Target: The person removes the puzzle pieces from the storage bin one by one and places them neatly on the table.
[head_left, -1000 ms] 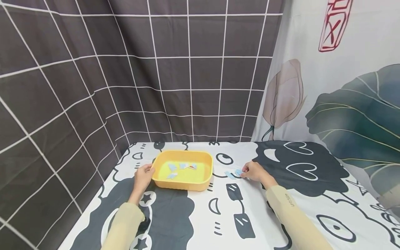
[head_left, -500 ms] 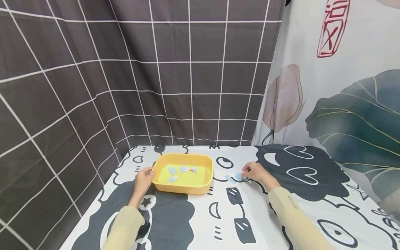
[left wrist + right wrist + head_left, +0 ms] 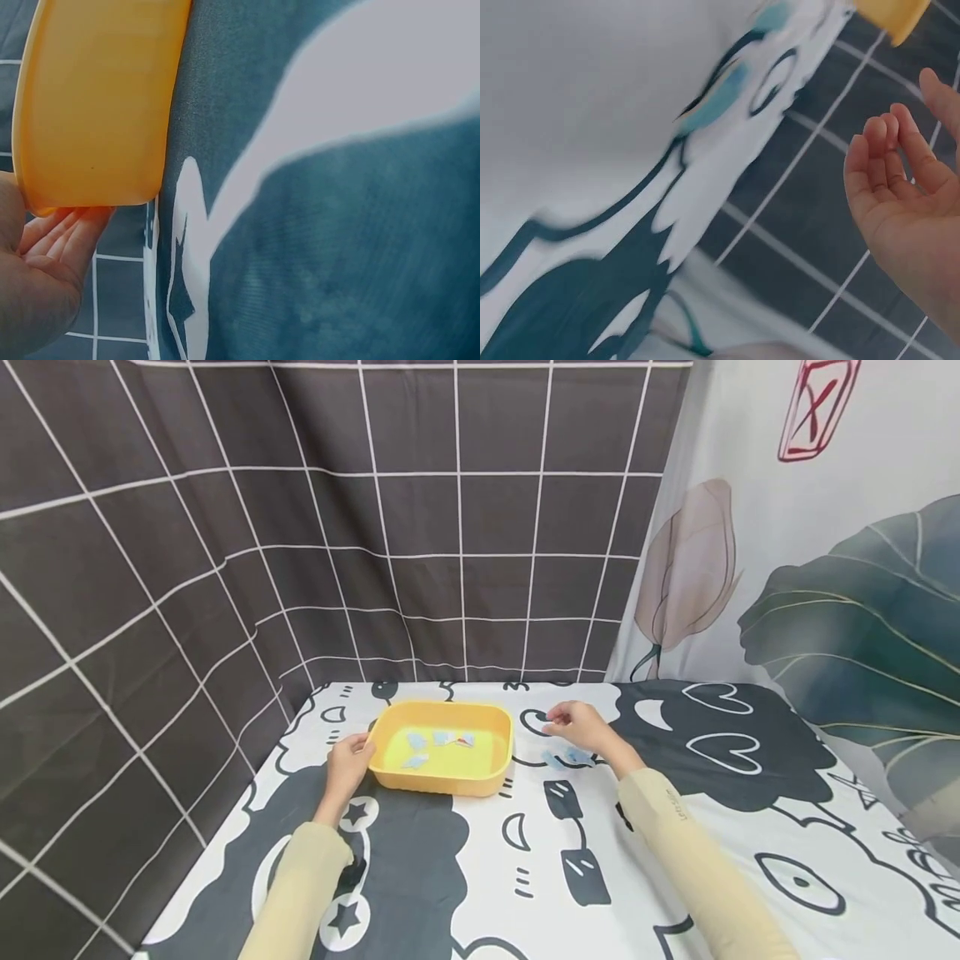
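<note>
Black-and-white cloth [image 3: 487,839] separates the rectangular yellow tray [image 3: 438,783] from the relaxed right hand [image 3: 583,727], near flat light-blue pieces [image 3: 577,757]. The left hand [image 3: 346,766] grips the tray's left edge.

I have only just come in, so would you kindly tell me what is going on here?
A person is working with both hands over a patterned cloth. The left hand holds the left end of a yellow tub, in which several small light-blue pieces lie. The right hand hovers over the cloth to the right of the tub, with nothing visible in its fingers. More blue pieces lie on the cloth near it, outside the tub.
</note>
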{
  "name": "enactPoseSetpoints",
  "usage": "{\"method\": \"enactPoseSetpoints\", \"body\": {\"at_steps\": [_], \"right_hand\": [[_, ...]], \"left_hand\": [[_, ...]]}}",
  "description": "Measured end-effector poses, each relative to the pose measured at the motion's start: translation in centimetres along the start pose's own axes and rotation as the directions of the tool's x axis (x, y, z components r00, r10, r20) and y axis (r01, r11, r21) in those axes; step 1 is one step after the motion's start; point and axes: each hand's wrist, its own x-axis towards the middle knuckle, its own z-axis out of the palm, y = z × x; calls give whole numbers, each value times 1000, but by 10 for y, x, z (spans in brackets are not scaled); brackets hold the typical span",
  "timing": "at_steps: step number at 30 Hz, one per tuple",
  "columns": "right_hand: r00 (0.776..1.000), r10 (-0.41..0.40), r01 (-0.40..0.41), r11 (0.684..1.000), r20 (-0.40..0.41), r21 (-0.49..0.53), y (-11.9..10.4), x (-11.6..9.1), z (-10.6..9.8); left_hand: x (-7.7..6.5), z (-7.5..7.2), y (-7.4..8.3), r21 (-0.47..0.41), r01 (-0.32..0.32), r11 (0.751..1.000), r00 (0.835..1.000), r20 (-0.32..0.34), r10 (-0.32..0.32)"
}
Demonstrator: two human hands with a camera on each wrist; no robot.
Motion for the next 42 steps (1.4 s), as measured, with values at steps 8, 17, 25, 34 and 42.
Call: {"method": "enactPoseSetpoints", "body": {"at_steps": [8,17,25,34,42], "right_hand": [[993,-115,118,987,-30,110,-39,8,29],[993,-118,117,981,-5,156,-68,24,63],[989,-144,134,963,27,232,-84,25,96],[980,-174,144,952,94,270,-101,25,129],[982,-117,77,964,147,254,-120,34,142]], "left_hand": [[-3,1,-5,3,7,1000,1000,9,-7],[-1,1,-2,-3,-12,1000,1000,-4,12],[-7,6,-1,5,-12,1000,1000,9,12],[-8,8,-9,0,-31,1000,999,-6,31],[-3,1,-7,0,-22,1000,1000,-11,22]]}}
